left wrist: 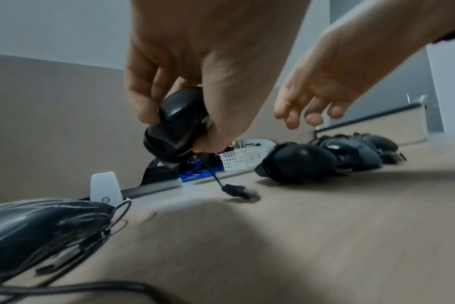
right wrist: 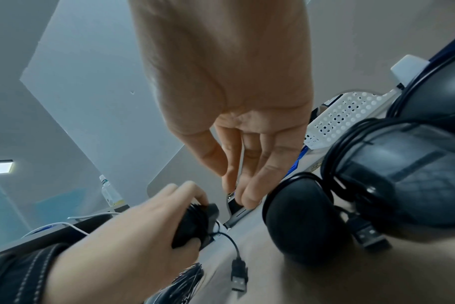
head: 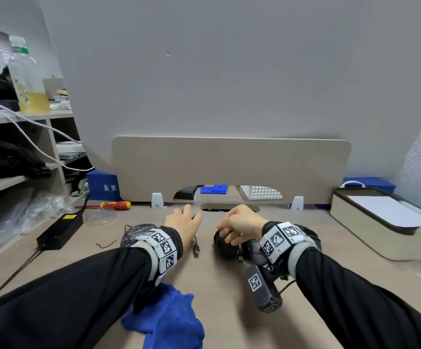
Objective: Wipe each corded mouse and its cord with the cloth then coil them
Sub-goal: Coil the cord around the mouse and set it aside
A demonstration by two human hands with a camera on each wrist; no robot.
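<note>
1. Two hands work over the surface point(head: 229, 311): my left hand point(left wrist: 195, 67) grips a black mouse point(left wrist: 174, 127), lifted, its plug point(left wrist: 234, 190) dangling onto the surface.
2. My right hand point(right wrist: 229, 98) hovers beside it, fingers loosely spread, holding nothing.
3. Below my left forearm lies the blue cloth point(head: 169, 321).

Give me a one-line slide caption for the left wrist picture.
Left hand grips a black mouse, its USB plug dangling onto the desk.

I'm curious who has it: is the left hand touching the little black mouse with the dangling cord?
Touching. The left wrist view shows the left hand with its fingers curled round the mouse, lifted off the desk.
</note>
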